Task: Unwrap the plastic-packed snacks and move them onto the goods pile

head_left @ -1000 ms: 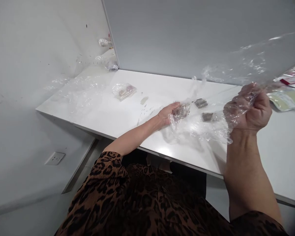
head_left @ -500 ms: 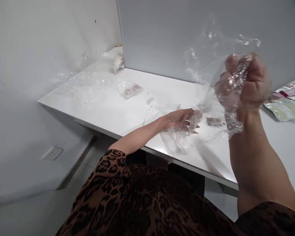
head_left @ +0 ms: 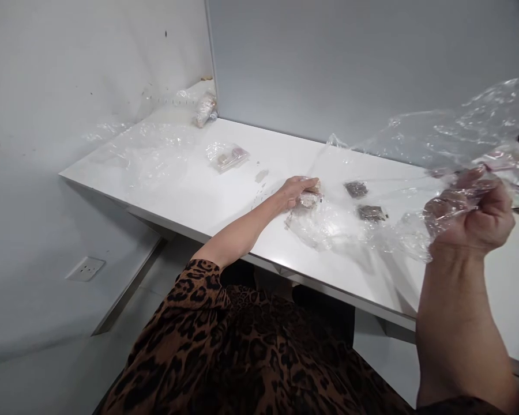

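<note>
My right hand (head_left: 473,210) is closed on a crumpled clear plastic bag (head_left: 424,135), raised over the right part of the table. The film spreads left in front of the grey panel and hangs down toward the tabletop. Over the middle of the table my left hand (head_left: 296,193) is closed around small tan and whitish packets (head_left: 310,200); their exact number is hidden. Clear film lies just below and right of it. Between the two hands rest two small dark brown packets, one farther back (head_left: 356,189) and one nearer (head_left: 371,213), the latter partly under film.
A clear packet with pale pieces (head_left: 231,157) lies on the white table (head_left: 190,204) left of my hands. Loose clear film (head_left: 155,150) covers the table's left end. A wrapped bundle (head_left: 205,109) sits in the back corner. Colourful packages (head_left: 508,158) are at the far right.
My right hand has moved right and lower, stretching the bag out. My left hand has drawn back left and closed round the packets. Two dark packets now show more plainly on the table.
</note>
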Demonstrator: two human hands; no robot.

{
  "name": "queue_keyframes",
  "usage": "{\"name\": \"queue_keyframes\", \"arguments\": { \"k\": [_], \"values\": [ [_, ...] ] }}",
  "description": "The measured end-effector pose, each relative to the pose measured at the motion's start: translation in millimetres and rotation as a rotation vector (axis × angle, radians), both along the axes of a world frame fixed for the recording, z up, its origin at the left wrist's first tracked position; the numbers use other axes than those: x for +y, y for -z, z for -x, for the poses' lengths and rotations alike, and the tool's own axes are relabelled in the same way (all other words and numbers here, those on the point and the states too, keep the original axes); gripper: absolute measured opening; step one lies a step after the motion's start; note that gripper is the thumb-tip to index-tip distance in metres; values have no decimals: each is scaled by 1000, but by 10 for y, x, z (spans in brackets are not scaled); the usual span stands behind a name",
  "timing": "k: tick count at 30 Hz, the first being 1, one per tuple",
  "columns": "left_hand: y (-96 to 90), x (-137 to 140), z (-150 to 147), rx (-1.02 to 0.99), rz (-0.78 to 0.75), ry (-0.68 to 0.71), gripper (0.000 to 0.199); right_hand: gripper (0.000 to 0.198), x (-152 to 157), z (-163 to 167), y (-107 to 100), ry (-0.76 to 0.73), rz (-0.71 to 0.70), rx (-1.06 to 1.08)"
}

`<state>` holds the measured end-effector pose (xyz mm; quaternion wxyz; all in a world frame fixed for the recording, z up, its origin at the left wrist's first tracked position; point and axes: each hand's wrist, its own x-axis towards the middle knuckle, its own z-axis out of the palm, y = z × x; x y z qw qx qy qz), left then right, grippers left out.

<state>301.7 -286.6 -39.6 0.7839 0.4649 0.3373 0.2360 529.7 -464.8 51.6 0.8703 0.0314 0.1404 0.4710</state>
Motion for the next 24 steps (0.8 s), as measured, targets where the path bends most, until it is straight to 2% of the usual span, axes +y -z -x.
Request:
{"name": "queue_keyframes", "arguments": {
  "k": [3, 5, 8, 11, 13, 17, 21, 24],
  "values": [
    [28, 11, -5, 229, -367, -156, 56, 35, -50, -41, 169, 162, 289, -303],
    [17, 2, 12, 399, -664, -177, 65, 44, -15, -81, 272, 234, 424, -465],
    [-25, -35, 54, 599, -1030, -81, 64, 46, 42, -119, 365, 232, 490, -602],
    [-56, -83, 89, 735, -1272, 128, 72, 43, 52, -118, 374, 232, 489, -663],
    [-64, -112, 99, 797, -1347, 214, 70, 39, 35, -101, 344, 238, 485, -688],
    [-82, -140, 94, 864, -1356, 182, 54, 32, -35, -50, 224, 282, 508, -752],
    [-101, -142, 79, 848, -1354, 188, 58, 32, -151, -76, 76, 375, 473, -857],
    [-91, -154, 54, 854, -1357, 225, 58, 33, -254, -224, 16, 430, 465, -988]
  ]
}}
